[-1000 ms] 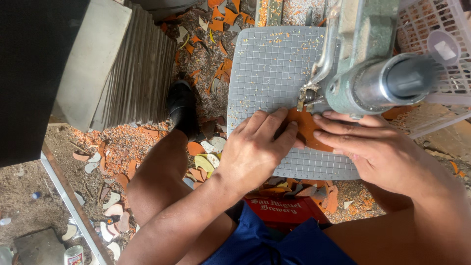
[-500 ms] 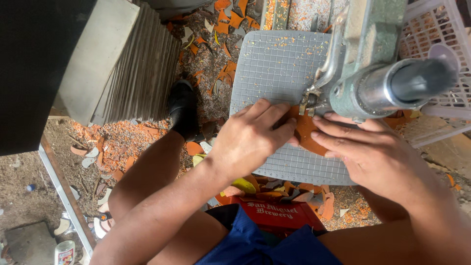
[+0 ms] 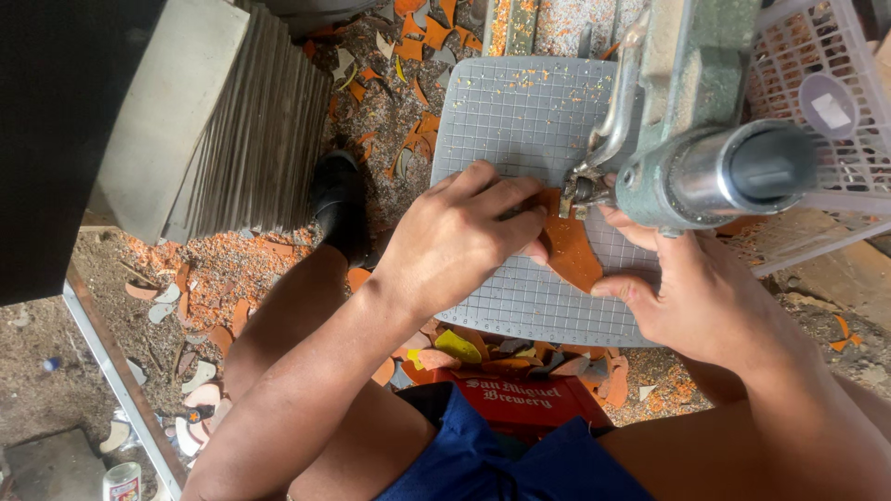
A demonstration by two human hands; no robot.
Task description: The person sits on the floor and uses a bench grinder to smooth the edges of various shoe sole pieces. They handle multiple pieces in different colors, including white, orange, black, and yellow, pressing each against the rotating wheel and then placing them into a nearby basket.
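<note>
An orange tile piece (image 3: 571,250) lies on a grey gridded work table (image 3: 506,121) under the cutting head of a green and silver machine (image 3: 691,158). My left hand (image 3: 459,237) presses down on the left side of the piece, fingers pointing toward the cutter. On the piece's right side, my right hand (image 3: 691,292) pinches its lower edge with the thumb; the machine body partly hides the fingers. The cutter tip (image 3: 580,190) meets the top edge of the orange piece.
A stack of grey tiles (image 3: 218,130) stands at the left. Orange and pale tile scraps (image 3: 399,56) litter the ground. A white plastic basket (image 3: 821,102) sits at the right. A red crate (image 3: 520,399) is below the table. My black shoe (image 3: 339,199) rests near the stack.
The view has drifted slightly. Both hands have turned the orange piece a little under the cutter, and more of it now shows between them.
</note>
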